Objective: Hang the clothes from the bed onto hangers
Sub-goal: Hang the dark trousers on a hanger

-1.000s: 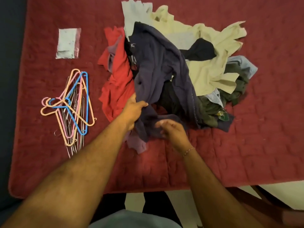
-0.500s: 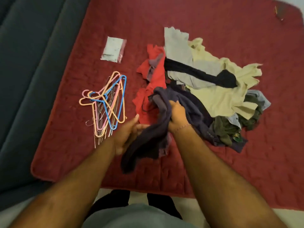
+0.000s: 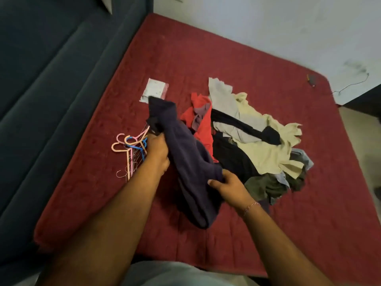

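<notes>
A dark purple garment (image 3: 185, 153) is lifted off the red bed (image 3: 309, 213), bunched between both hands. My left hand (image 3: 157, 153) grips its upper part, my right hand (image 3: 228, 185) grips its lower folds. To the right lies a pile of clothes (image 3: 257, 145): red, grey, pale yellow, black and olive pieces. A bundle of pink, orange and blue plastic hangers (image 3: 129, 149) with wire ones lies on the bed left of my left hand, partly hidden by it.
A small white plastic packet (image 3: 154, 89) lies beyond the garment. A dark blue sofa (image 3: 41, 100) runs along the bed's left side. A white wall (image 3: 268, 27) stands behind the bed, with a thin cable (image 3: 350, 85) at the far right corner.
The view has tilted up and right. The purple garment has been pulled out of the pile and raised leftward; my left hand now holds its top, my right hand has shifted to its lower part.
</notes>
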